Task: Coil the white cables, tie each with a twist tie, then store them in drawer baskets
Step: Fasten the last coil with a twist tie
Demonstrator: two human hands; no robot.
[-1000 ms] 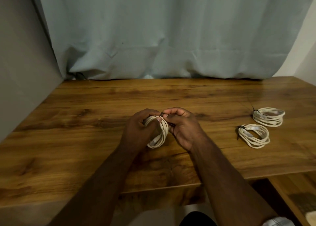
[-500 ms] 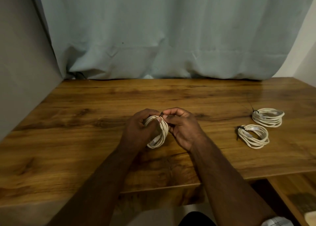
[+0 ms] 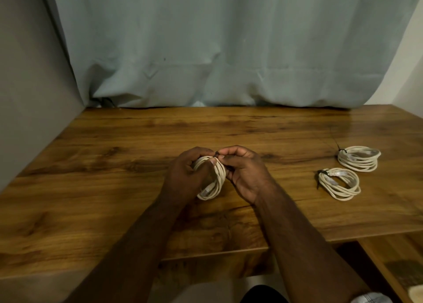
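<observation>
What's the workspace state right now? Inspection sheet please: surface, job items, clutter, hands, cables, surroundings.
Surface: brown wood-grain tabletop, glossy, with a lower wooden ledge at the near right.
Job's things: white coiled cable held upright at centre; dark twist tie at its top.
Clutter: nothing seen.
Hands: left hand grips the coil; right hand pinches the tie with its fingers.
Cables: two more white coils lie flat at right, apart from each other: nearer tied coil and farther tied coil, each with a dark tie.
Surroundings: pale blue-grey curtain behind, grey wall on the left. No drawer baskets in view.
</observation>
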